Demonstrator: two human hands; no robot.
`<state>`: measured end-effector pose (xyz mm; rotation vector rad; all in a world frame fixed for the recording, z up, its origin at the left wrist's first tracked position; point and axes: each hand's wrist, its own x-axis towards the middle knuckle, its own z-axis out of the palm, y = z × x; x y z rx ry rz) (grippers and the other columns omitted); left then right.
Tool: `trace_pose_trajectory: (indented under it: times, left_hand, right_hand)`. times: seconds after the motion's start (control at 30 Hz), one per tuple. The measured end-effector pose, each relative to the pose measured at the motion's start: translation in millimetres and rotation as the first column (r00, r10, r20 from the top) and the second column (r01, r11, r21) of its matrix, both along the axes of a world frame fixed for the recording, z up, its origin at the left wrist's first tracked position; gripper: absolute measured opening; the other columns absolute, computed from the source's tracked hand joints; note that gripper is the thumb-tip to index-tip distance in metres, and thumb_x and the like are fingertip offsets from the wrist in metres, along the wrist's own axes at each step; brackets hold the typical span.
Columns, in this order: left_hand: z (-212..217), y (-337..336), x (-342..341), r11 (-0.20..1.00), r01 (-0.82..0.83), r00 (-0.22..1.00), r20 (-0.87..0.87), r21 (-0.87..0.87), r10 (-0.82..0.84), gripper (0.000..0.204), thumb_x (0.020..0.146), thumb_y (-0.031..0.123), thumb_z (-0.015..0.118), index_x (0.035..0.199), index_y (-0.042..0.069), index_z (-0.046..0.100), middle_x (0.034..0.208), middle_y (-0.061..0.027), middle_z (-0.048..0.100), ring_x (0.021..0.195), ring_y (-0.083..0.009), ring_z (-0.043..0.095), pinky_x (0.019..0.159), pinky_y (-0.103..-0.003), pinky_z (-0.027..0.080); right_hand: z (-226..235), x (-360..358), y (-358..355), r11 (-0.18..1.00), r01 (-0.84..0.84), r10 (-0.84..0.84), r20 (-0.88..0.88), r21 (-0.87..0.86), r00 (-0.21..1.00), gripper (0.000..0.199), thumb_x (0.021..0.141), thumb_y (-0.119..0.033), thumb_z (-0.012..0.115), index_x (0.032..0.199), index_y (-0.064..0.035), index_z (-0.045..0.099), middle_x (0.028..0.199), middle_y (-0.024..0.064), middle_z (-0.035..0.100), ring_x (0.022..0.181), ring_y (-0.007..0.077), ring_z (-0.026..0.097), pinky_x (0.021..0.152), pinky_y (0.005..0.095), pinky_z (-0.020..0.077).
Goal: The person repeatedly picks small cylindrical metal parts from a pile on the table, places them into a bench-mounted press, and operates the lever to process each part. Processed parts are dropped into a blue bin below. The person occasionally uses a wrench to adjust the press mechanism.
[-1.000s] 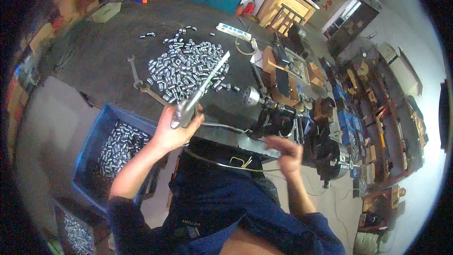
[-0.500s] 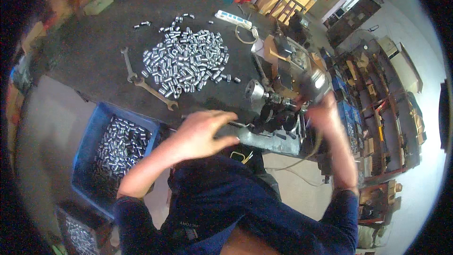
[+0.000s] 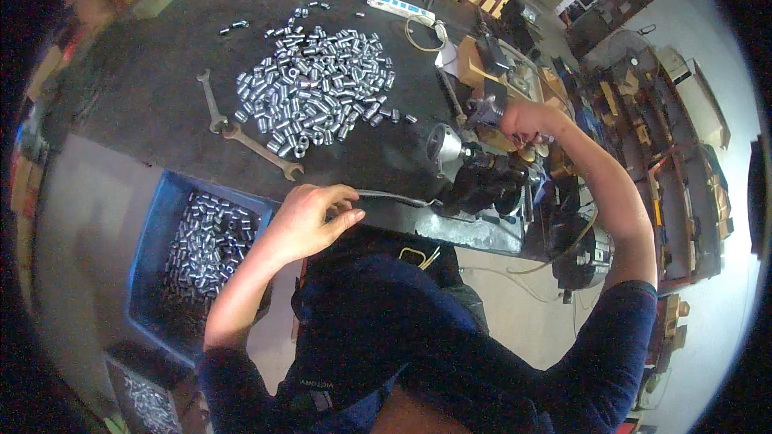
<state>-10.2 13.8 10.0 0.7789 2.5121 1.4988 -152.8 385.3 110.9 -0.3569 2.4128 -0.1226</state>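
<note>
My left hand [image 3: 310,221] hovers at the table's front edge, thumb and fingers apart. Its fingertips meet the end of a thin metal bar [image 3: 398,197]; whether they touch it I cannot tell. That bar reaches toward a bench-mounted device with a round silver head [image 3: 445,145] and a dark body. My right hand [image 3: 527,122] is closed round a grey metal tool [image 3: 486,110] beyond the device; its exact kind is unclear. A large heap of short shiny metal sleeves [image 3: 318,88] covers the middle of the table.
Two open-end wrenches [image 3: 261,151] lie left of the heap. A blue bin [image 3: 145,273] of sleeves stands below the table at left. A white power strip [image 3: 400,7] is at the back. Loaded shelves [image 3: 679,169] line the right, and a motor [image 3: 591,257] sits near my right elbow.
My right hand has moved away from me and slightly left with the grey metal tool. My left hand has shifted left and slightly down, its fingers more curled.
</note>
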Motion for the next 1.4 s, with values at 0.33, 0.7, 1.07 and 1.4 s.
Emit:
trace_pose_trajectory:
  times: [0.33, 0.7, 1.07, 1.4]
  left_hand:
    - [-3, 9, -2, 0.994, 0.095, 0.995, -0.002, -0.056, -0.095, 0.027, 0.074, 0.018, 0.061, 0.091, -0.002, 0.057, 0.077, -0.0147, 0.062, 0.074, -0.0223, 0.062, 0.067, -0.031, 0.047]
    - [-22, -9, 1, 0.993, 0.048, 0.997, 0.07, -0.112, -0.04, 0.029, 0.074, 0.021, 0.061, 0.091, -0.002, 0.057, 0.076, -0.0151, 0.062, 0.07, -0.024, 0.061, 0.063, -0.032, 0.047]
    - [-29, -21, -5, 0.986, 0.06, 0.995, 0.091, -0.153, -0.047, 0.028, 0.074, 0.02, 0.06, 0.091, -0.003, 0.057, 0.073, -0.0141, 0.062, 0.066, -0.0235, 0.061, 0.061, -0.032, 0.047]
    - [-13, 6, -79, 0.965, 0.1, 0.992, 0.097, -0.24, -0.079, 0.025, 0.077, 0.016, 0.059, 0.093, -0.004, 0.056, 0.072, -0.0097, 0.06, 0.066, -0.0123, 0.057, 0.061, -0.027, 0.046]
  right_hand:
    - [23, 17, -6, 0.977, 0.177, -0.177, -0.007, 0.12, 0.984, 0.019, 0.06, -0.017, 0.049, 0.061, -0.0004, 0.057, 0.052, 0.0085, 0.056, 0.033, 0.0136, 0.045, 0.031, 0.0263, 0.0331]
    - [35, 38, -23, 0.96, 0.206, -0.209, -0.003, 0.191, 0.978, 0.017, 0.064, -0.019, 0.05, 0.064, -0.0066, 0.062, 0.057, 0.0063, 0.058, 0.045, 0.0148, 0.054, 0.039, 0.0291, 0.0431]
    - [45, 207, -20, 0.692, 0.157, -0.405, -0.198, -0.705, 0.893, 0.024, 0.064, -0.008, 0.054, 0.086, -0.0017, 0.058, 0.073, 0.0105, 0.058, 0.068, 0.0202, 0.055, 0.065, 0.0301, 0.0423]
    - [-211, 193, -100, 0.75, 0.085, -0.197, -0.099, -0.656, 0.975, 0.04, 0.061, -0.016, 0.057, 0.098, -0.0008, 0.056, 0.089, 0.0193, 0.058, 0.083, 0.0293, 0.056, 0.074, 0.0329, 0.0441]
